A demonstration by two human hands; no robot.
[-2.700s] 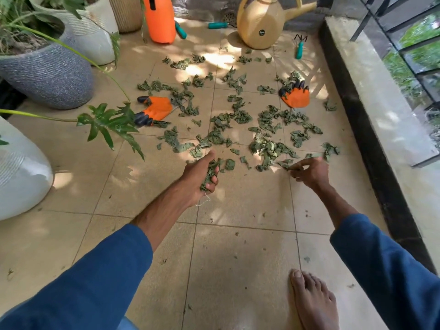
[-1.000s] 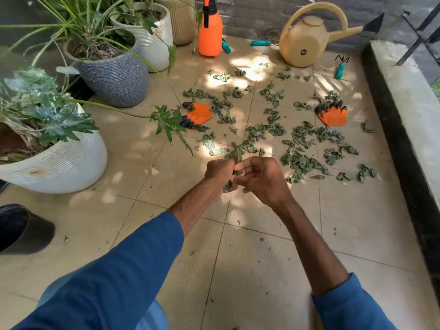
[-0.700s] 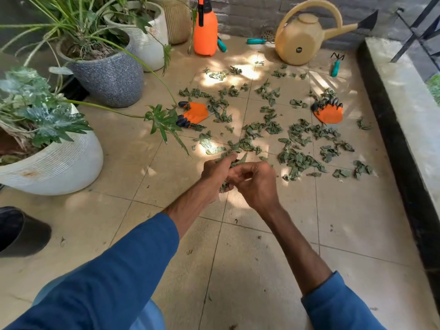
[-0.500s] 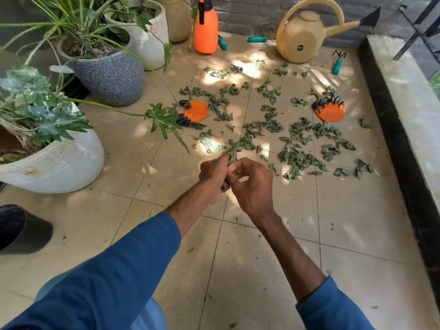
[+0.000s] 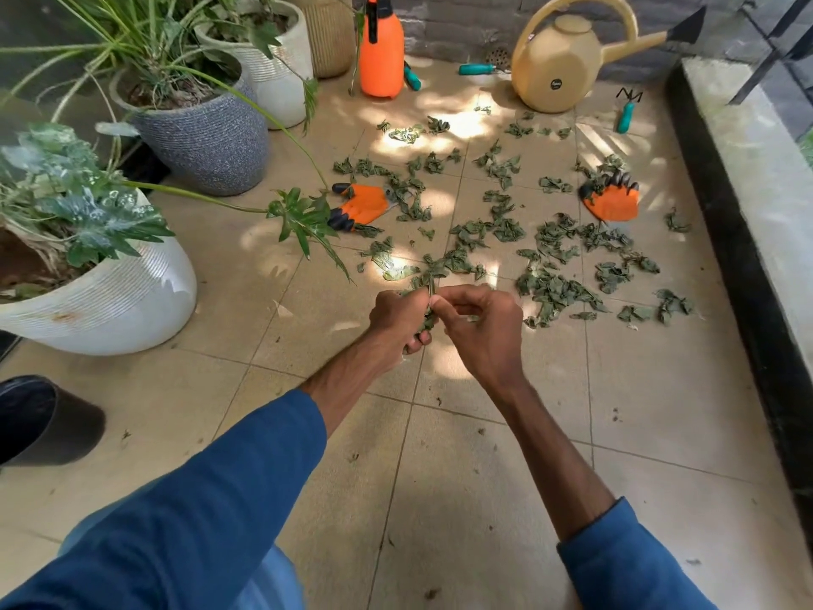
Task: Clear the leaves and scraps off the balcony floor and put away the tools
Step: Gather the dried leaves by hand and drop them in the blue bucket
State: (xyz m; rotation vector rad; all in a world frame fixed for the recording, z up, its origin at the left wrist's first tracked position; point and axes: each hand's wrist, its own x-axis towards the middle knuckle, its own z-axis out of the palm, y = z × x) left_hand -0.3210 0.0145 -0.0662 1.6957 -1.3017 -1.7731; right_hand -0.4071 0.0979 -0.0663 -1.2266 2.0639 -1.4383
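Observation:
Green leaf scraps [image 5: 550, 257] lie scattered over the beige tiled floor [image 5: 484, 499]. My left hand [image 5: 396, 317] grips a bunch of leaves [image 5: 426, 297] above the floor. My right hand [image 5: 481, 328] is pressed against it, its thumb and fingertips pinching the top of the same bunch. Two orange clawed garden gloves lie among the scraps, one on the left [image 5: 363, 206] and one on the right [image 5: 611, 200]. At the back stand an orange sprayer [image 5: 381, 50] and a tan watering can [image 5: 567, 59], with teal-handled tools [image 5: 477, 69] and a small teal rake [image 5: 625, 112] nearby.
Potted plants line the left: a white ribbed pot [image 5: 110, 297], a grey pot [image 5: 206, 138] and a white pot behind [image 5: 272, 72]. A leafy stem [image 5: 303, 220] reaches over the floor. A black pot [image 5: 39, 422] lies at far left. A raised ledge [image 5: 748, 178] runs along the right.
My right hand left the floor and came to my left hand, adding leaves to the bunch. Over the last second both hands stay together, shifting slightly toward me.

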